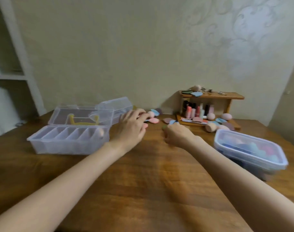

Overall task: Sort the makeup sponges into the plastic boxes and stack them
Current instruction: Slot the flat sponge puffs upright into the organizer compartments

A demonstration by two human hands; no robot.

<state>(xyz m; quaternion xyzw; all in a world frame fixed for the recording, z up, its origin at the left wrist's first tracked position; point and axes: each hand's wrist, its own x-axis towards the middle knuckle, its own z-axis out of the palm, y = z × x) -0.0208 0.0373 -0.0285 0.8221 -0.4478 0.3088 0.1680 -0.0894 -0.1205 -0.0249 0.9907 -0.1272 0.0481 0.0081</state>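
Loose makeup sponges [153, 116] in pink, blue and brown lie at the back of the wooden table [142, 181]. My left hand [132, 127] reaches over them with fingers spread, its fingertips touching a pink sponge [154, 121]. My right hand [177, 133] is curled around a dark green sponge [164, 127], with a blue sponge [172, 122] just beyond its fingers. A clear divided box [67, 139] stands open at the left, one beige sponge [100, 131] in its right compartment. A lidded clear box [250, 150] at the right holds several sponges.
A second clear box [117, 107] stands behind the open lid. A small wooden shelf [211, 108] at the back right holds lipsticks and more sponges, with several egg-shaped sponges [211, 127] lying around its base. A white shelving unit stands at the far left.
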